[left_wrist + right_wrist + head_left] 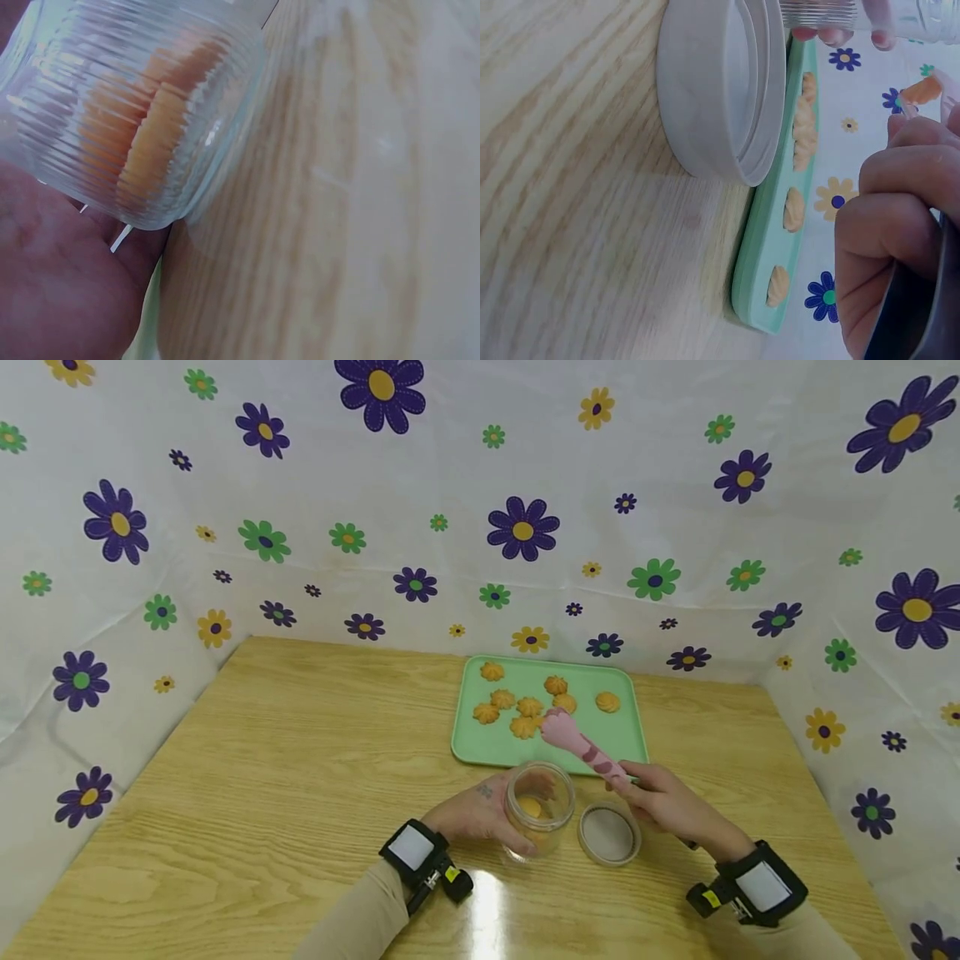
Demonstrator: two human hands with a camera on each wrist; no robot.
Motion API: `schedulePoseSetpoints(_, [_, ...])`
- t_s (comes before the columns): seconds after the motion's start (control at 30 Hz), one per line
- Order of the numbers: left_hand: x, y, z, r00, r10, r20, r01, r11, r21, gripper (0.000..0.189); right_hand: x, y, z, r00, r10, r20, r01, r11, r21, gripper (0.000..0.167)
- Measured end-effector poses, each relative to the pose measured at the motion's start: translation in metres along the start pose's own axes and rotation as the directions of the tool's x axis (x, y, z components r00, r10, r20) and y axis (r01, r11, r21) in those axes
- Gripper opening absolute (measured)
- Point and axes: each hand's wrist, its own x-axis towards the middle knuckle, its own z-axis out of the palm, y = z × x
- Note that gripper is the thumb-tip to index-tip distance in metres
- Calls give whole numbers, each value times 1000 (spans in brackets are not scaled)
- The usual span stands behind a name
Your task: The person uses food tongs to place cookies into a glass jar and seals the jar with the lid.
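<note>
My left hand (480,814) grips a clear ribbed jar (553,837), its fingers round the far side and thumb at the front. The jar leans somewhat, mouth up. Several cookies (154,142) lie inside it, seen through the wall in the left wrist view. In my right hand (671,806) is a pair of pink paw-tipped tongs (592,753), pointing up and left over the tray's near edge. A piece of cookie (922,91) shows at the tongs' tip in the right wrist view. Between the hands a round pale lid (609,835) lies on the table.
A green tray (588,677) stands behind the jar with several swirled cookies (492,671) spread on it. Wood-grain tabletop (300,777) stretches out to the left. A flower-print cloth (450,468) hangs at the back and both sides.
</note>
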Motion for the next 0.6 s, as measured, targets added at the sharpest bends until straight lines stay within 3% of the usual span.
schedulePoseSetpoints(0.17, [0,-1,1,1000,7,7,-7,1000,-16,90,-10,-2,1,1000,-24,16,23,1000,14,33])
schedulePoseSetpoints(0.43, [0,0,0,1000,-9,12,9,1000,-19,92,-30,-12,4,990,-135,44,133,989,62,32])
schedulePoseSetpoints(0.6, [-2,1,0,999,-44,-4,44,999,-3,87,-38,-14,8,990,-128,55,126,991,32,29])
